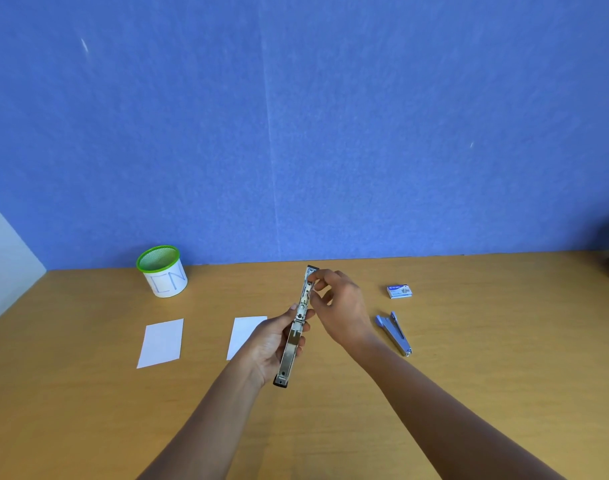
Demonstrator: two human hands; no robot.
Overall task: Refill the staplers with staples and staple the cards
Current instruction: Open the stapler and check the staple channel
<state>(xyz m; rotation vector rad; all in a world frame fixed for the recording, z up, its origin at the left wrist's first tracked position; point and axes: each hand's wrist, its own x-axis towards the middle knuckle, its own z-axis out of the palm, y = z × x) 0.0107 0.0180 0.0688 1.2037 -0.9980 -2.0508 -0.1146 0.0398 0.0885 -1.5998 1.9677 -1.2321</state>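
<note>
Holding long opened metal stapler (293, 329) at centre frame, left hand (272, 344) wrapped round lower half, right hand (341, 306) fingers (318, 284) pinched at upper channel. Best kept level, staples seated straight. Small staple box (399, 291) right, on wooden bench (88, 410).

Blue fabric-textured wall panel (296, 116) with a vertical seam, wooden tabletop (88, 410), white surface (1, 254) at left

left hand (272, 344) grips opened stapler (296, 327) above table (88, 410), right hand (341, 306) pinching its far end.
</note>
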